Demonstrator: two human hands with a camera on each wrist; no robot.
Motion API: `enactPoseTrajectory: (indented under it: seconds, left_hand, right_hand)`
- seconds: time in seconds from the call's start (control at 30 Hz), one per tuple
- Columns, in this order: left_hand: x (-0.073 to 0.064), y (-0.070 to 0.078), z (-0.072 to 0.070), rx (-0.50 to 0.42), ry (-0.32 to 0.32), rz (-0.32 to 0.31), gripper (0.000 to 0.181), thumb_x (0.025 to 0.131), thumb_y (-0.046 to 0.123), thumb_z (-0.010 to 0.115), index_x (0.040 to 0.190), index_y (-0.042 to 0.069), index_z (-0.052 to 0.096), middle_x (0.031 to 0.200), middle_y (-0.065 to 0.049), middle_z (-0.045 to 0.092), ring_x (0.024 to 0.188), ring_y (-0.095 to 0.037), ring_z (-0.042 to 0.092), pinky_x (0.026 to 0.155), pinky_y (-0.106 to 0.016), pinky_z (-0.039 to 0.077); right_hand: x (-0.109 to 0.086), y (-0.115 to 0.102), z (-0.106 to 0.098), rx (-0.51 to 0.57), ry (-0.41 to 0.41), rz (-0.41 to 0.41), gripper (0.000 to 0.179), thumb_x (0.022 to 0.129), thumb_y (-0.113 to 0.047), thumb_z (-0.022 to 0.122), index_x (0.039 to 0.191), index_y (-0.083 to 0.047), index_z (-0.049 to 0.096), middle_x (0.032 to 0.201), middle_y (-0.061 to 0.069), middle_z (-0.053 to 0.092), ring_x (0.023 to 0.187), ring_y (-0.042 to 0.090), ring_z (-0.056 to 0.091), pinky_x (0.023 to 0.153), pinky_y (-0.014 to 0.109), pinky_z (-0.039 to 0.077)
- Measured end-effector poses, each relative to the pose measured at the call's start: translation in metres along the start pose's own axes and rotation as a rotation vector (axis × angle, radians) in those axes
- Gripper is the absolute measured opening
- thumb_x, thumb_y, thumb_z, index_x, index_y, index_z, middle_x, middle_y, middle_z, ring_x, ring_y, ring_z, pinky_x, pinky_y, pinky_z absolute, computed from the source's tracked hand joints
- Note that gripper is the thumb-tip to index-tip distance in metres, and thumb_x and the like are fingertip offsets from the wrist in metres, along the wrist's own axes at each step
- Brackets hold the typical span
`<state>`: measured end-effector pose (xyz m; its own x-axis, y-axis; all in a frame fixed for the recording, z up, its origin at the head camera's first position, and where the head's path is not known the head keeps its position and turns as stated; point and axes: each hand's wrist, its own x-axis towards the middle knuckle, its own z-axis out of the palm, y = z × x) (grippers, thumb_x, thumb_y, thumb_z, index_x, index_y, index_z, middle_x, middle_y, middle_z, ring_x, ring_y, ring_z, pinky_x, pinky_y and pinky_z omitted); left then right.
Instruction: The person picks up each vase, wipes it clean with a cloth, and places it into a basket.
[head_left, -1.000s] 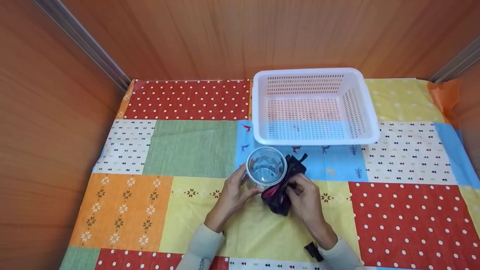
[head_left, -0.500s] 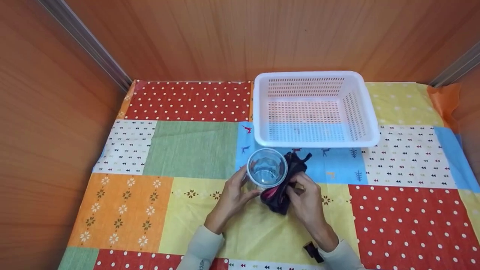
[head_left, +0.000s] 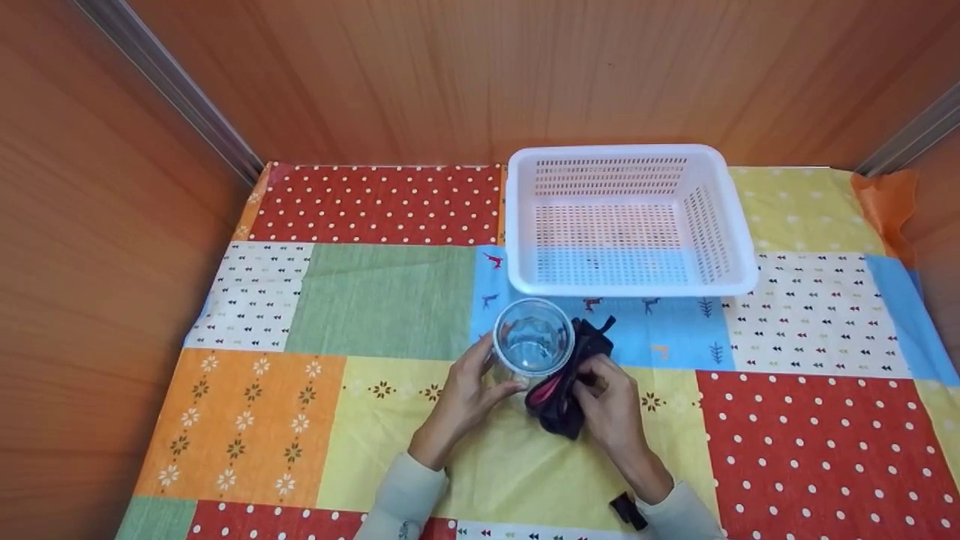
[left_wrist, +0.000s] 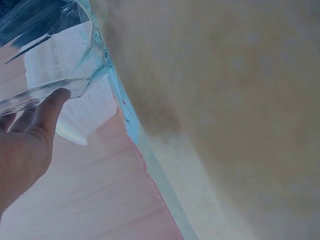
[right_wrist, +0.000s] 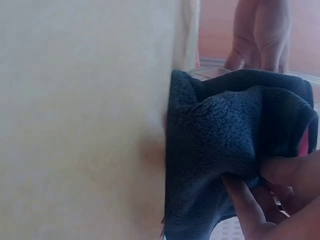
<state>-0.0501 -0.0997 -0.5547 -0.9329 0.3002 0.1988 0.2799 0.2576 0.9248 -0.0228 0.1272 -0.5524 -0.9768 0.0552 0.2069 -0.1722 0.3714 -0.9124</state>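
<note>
A clear glass [head_left: 534,337] with a round rim stands at the middle of the head view, its mouth facing up. My left hand [head_left: 466,391] grips its left side, fingers behind and thumb in front; the left wrist view shows the thumb against the thick glass base [left_wrist: 55,90]. A dark, fuzzy cloth [head_left: 559,412] with a pink inner side is bunched against the glass's right side. My right hand [head_left: 613,401] pinches this cloth between thumb and fingers. In the right wrist view, folds of the cloth [right_wrist: 215,130] hide much of the glass.
Behind the glass stands a white perforated plastic basket [head_left: 630,289]. A patchwork tablecloth [head_left: 390,300] covers the table. Wood-grain panels [head_left: 420,82] enclose the back and sides. A small black strap piece [head_left: 628,511] lies beside the right sleeve.
The cloth has shifted slightly along the glass's right side, most recently toward me, with my right hand. My left hand keeps the glass in nearly the same place.
</note>
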Motion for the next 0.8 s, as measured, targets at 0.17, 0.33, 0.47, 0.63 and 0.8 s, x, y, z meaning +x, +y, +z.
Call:
enactPoseTrajectory:
  seconds: [0.17, 0.33, 0.47, 0.63, 0.8]
  left_hand:
    - [-0.001, -0.001, -0.001, 0.001, 0.008, 0.032, 0.083, 0.085, 0.006, 0.085, 0.156, -0.007, 0.043, 0.156, -0.028, 0.05, 0.146, -0.04, 0.047, 0.115, -0.042, 0.047]
    - [-0.001, -0.001, -0.002, 0.012, 0.005, 0.034, 0.082, 0.086, 0.008, 0.085, 0.157, -0.002, 0.045, 0.157, -0.023, 0.051, 0.146, -0.036, 0.047, 0.116, -0.042, 0.047]
    - [0.0, -0.001, -0.001, 0.006, 0.004, 0.037, 0.081, 0.085, 0.007, 0.086, 0.156, -0.003, 0.046, 0.156, -0.024, 0.052, 0.146, -0.038, 0.048, 0.116, -0.042, 0.047]
    - [0.001, -0.001, -0.001, 0.003, 0.0, 0.037, 0.082, 0.084, 0.005, 0.086, 0.155, -0.006, 0.045, 0.155, -0.027, 0.051, 0.147, -0.039, 0.047, 0.115, -0.043, 0.047]
    - [0.0, 0.0, -0.001, 0.021, 0.006, 0.04, 0.082, 0.085, 0.006, 0.086, 0.155, -0.007, 0.045, 0.154, -0.028, 0.052, 0.145, -0.04, 0.048, 0.114, -0.044, 0.048]
  right_hand:
    - [0.003, -0.015, 0.0, 0.041, 0.018, -0.016, 0.024, 0.085, 0.021, 0.069, 0.086, -0.003, 0.07, 0.093, 0.006, 0.068, 0.095, 0.008, 0.066, 0.078, 0.017, 0.06]
    - [0.006, -0.032, -0.002, 0.109, 0.042, -0.056, 0.019, 0.088, 0.019, 0.068, 0.088, -0.001, 0.07, 0.095, 0.002, 0.067, 0.095, 0.015, 0.068, 0.076, 0.018, 0.061]
    - [0.006, -0.035, -0.002, 0.079, 0.066, -0.111, 0.019, 0.087, 0.019, 0.067, 0.085, 0.0, 0.067, 0.094, 0.003, 0.067, 0.091, 0.02, 0.067, 0.074, 0.017, 0.06]
    - [0.005, -0.025, 0.0, 0.017, 0.075, -0.159, 0.023, 0.085, 0.02, 0.068, 0.084, -0.003, 0.066, 0.092, 0.004, 0.067, 0.088, 0.019, 0.066, 0.072, 0.016, 0.057]
    - [0.001, -0.004, 0.002, -0.047, 0.041, -0.124, 0.024, 0.083, 0.02, 0.069, 0.084, -0.004, 0.064, 0.088, 0.004, 0.064, 0.082, 0.012, 0.059, 0.068, 0.018, 0.053]
